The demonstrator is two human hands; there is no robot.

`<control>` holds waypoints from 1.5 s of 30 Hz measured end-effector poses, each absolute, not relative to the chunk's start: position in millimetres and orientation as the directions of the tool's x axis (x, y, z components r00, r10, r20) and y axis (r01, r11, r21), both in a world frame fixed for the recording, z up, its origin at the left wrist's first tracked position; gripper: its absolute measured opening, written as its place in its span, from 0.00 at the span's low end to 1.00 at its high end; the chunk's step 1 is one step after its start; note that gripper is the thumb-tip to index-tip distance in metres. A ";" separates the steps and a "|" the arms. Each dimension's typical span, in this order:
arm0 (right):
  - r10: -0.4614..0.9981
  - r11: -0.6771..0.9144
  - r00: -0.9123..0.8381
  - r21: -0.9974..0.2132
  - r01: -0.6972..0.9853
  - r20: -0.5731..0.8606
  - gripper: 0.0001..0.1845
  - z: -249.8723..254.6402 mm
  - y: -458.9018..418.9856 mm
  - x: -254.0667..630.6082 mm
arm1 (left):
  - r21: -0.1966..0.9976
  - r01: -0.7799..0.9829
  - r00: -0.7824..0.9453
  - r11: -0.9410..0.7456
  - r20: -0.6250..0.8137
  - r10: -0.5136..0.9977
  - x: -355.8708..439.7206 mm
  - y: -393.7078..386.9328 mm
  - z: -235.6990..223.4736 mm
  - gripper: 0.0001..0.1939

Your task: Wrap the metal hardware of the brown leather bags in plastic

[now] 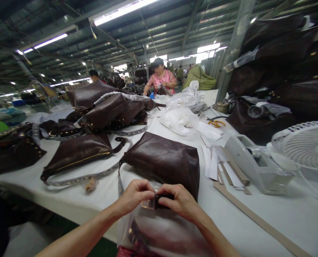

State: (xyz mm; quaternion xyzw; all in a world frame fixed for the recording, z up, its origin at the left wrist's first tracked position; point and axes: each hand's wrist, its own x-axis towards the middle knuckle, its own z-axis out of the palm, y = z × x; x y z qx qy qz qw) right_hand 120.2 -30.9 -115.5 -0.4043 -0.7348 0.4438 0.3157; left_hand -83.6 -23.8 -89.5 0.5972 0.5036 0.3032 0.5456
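Dark brown leather piece, small, with a clear, gold-edged end, held between both hands over the tabletop near edge. Right hand: thumb and index fingers narrow, pinching the dark part. Left hand: thumb and index fingers narrow, pinching where dark part meets clear end; exact contact partly hidden. Blurred clear film below the hands, over the near edge.

Brown bag just beyond the fingers, blocks the way toward the far edge. Left: zipped bag, with its wrapped strap close to the near edge; heap of bags behind. Right: card strips, grey-white tape dispenser, white fan by the right edge, long beige strip slanting to the near right corner. Beyond: clear plastic pile, orange-handled scissors. Person in pink at the far edge.
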 end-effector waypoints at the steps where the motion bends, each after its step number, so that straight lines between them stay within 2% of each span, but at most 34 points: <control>1: 0.876 0.279 -0.471 -0.905 0.322 0.103 0.09 -115.0 -30.9 119.8 | 0.953 0.287 0.301 0.094 -0.183 0.936 -82.6 -23.5 -89.4 0.06; 6: 0.889 0.267 -0.447 -0.909 0.321 0.103 0.08 -113.7 -29.7 120.1 | 0.936 0.343 0.308 0.076 -0.189 0.932 -78.2 -27.1 -82.1 0.06; 11: 0.868 0.199 -0.487 -0.967 0.162 0.097 0.07 -119.5 -26.5 122.9 | 0.967 0.156 0.374 0.199 -0.245 0.895 -80.0 -30.9 -74.1 0.15; 18: 0.863 0.167 -0.498 -0.980 0.111 0.091 0.08 -111.9 -26.6 126.0 | 0.971 0.219 0.294 0.097 -0.161 0.942 -75.9 -27.1 -72.7 0.10; 29: 0.866 0.210 -0.482 -0.971 0.112 0.132 0.11 -113.6 -24.1 124.1 | 0.963 0.190 0.227 0.191 -0.232 0.946 -63.3 -28.3 -68.9 0.11; 31: 0.865 0.211 -0.484 -0.971 0.111 0.133 0.13 -114.7 -23.8 123.7 | 0.960 0.227 0.227 0.163 -0.214 0.950 -62.5 -26.7 -71.5 0.09; 34: 0.852 0.210 -0.502 -0.975 0.075 0.145 0.14 -114.5 -23.5 124.3 | 0.953 0.303 0.235 0.019 -0.094 0.968 -61.3 -23.8 -74.4 0.06; 36: 0.853 0.185 -0.502 -0.982 0.036 0.142 0.13 -114.5 -22.7 125.3 | 0.965 0.263 0.244 0.011 -0.077 0.967 -60.7 -22.9 -73.2 0.08; 39: 0.862 0.114 -0.493 -0.993 -0.033 0.116 0.13 -115.7 -20.7 127.6 | 0.973 0.155 0.326 0.171 -0.214 0.921 -63.6 -25.3 -64.3 0.19; 42: 0.861 0.024 -0.502 -0.994 -0.108 0.075 0.16 -116.1 -19.2 130.9 | 0.931 0.310 0.394 0.191 -0.309 0.866 -75.2 -32.0 -50.6 0.29; 45: 0.857 -0.044 -0.513 -0.987 -0.155 0.042 0.17 -113.6 -19.9 135.7 | 0.875 0.459 0.438 0.155 -0.375 0.817 -94.6 -37.4 -38.8 0.23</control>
